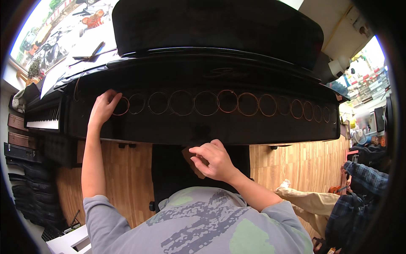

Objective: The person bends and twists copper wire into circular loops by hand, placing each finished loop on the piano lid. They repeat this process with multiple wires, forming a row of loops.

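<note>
Several thin wire coils, which look like wound instrument strings, lie in a row along the closed black piano lid (169,127). Some are copper-coloured, like the coil (248,104) right of the middle; others are silvery, like the coil (206,103) beside it. At the row's left end, my left hand (102,106) has thumb and fingers closed at the edge of a copper-coloured coil (127,111). My right hand (213,160) hovers by the lid's front edge, fingers bent, thumb and forefinger apart, nothing visible between them. A brown flat piece (193,164) shows partly behind it.
A loose wire (76,89) lies left of my left hand. Dark scissors-like tools (91,56) rest on a white surface at the far left. Piano keys (43,124) show at left. A seated person (338,211) in a dark plaid shirt is at lower right.
</note>
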Tool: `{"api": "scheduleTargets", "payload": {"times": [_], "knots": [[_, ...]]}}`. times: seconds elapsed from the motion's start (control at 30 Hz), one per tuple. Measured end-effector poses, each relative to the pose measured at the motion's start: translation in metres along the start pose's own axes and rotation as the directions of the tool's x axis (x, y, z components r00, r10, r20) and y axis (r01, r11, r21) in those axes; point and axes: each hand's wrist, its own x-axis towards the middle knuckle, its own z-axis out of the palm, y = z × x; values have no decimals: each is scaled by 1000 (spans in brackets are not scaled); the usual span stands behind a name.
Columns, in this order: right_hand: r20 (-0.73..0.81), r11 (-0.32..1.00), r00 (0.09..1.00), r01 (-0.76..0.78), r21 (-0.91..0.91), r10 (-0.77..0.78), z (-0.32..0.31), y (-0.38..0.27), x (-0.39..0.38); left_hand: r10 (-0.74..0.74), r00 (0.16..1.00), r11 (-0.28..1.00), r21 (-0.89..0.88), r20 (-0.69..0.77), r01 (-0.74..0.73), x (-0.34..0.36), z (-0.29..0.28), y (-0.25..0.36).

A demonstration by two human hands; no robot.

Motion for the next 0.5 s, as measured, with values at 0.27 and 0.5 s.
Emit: {"api": "scheduleTargets", "payload": {"times": [0.27, 0.5], "knots": [[-1, 1000, 1000, 1, 12, -1, 7, -4, -5, 440, 831, 891, 284, -340, -355, 2, 10, -15], [-52, 998, 997, 51, 28, -50, 8, 2, -2, 152, 852, 988, 68, -500, -136, -67, 34, 12]]}}
